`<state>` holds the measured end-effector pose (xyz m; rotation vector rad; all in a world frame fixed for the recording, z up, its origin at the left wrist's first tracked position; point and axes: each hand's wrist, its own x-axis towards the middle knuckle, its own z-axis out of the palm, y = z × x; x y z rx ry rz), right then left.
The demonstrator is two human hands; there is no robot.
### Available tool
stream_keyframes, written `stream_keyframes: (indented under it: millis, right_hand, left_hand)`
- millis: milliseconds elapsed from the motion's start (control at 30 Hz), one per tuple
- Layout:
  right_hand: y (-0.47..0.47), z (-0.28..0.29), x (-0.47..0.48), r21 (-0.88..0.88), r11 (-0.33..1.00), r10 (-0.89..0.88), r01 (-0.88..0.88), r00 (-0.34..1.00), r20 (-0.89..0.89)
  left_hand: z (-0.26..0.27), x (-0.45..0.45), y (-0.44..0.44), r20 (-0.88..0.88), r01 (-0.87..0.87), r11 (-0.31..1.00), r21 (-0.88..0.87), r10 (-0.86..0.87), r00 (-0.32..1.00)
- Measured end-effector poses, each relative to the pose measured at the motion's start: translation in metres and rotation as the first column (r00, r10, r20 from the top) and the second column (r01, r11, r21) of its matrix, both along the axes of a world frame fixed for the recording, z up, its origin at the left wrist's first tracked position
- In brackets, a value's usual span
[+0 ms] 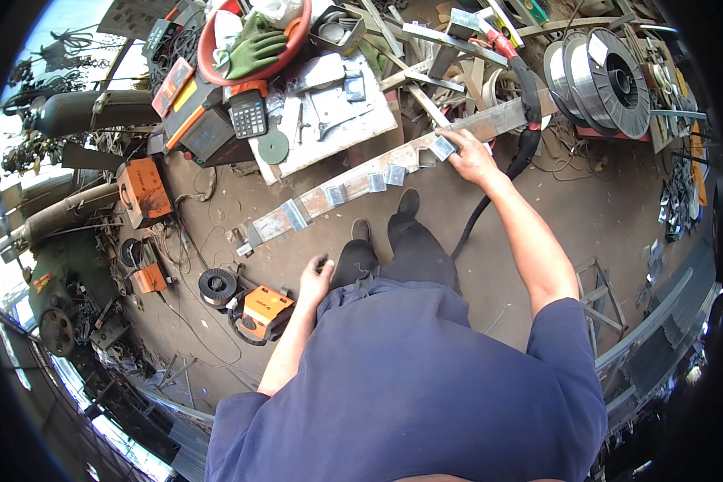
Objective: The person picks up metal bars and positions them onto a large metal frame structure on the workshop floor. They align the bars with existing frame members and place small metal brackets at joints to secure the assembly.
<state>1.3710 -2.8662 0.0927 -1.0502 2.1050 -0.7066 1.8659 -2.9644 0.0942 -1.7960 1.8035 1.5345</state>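
Note:
My right hand [470, 155] reaches forward and grips a small galvanized metal piece [442, 148] above the far half of a long flat steel bar [361, 181]. Several similar metal pieces lie along this bar: a pair near its middle [394, 175], one farther left [334, 195], and a longer channel-shaped piece [295, 215] set across it near the left end. My left hand [317, 276] hangs beside my left thigh, fingers slightly curled, with no object visible in it.
Beyond the bar stand a white board [337, 141] with a calculator [249, 114] and a red basin [208, 60] holding green gloves. A wire spool [623, 84] and black cable [527, 144] are at right. Orange welding machines [265, 310] stand at left.

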Motion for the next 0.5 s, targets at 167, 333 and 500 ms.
stream_keyframes:
  millis: [167,333,500]
  right_hand:
    - [0.013,-0.040,-0.002,-0.094,0.921,-0.341,0.379,0.897,0.282]
    - [0.009,-0.029,0.017,0.023,0.605,-0.595,0.796,0.433,0.677]
    - [0.039,-0.011,0.052,0.130,0.262,-0.675,0.956,0.085,0.733]
  left_hand:
    - [0.031,-0.065,-0.046,-0.012,-0.069,0.927,-0.369,0.069,0.998]
    - [0.040,-0.096,-0.080,0.147,0.114,0.806,-0.580,-0.034,0.989]
    - [0.038,-0.106,-0.104,0.112,0.279,0.754,-0.595,-0.266,0.957]
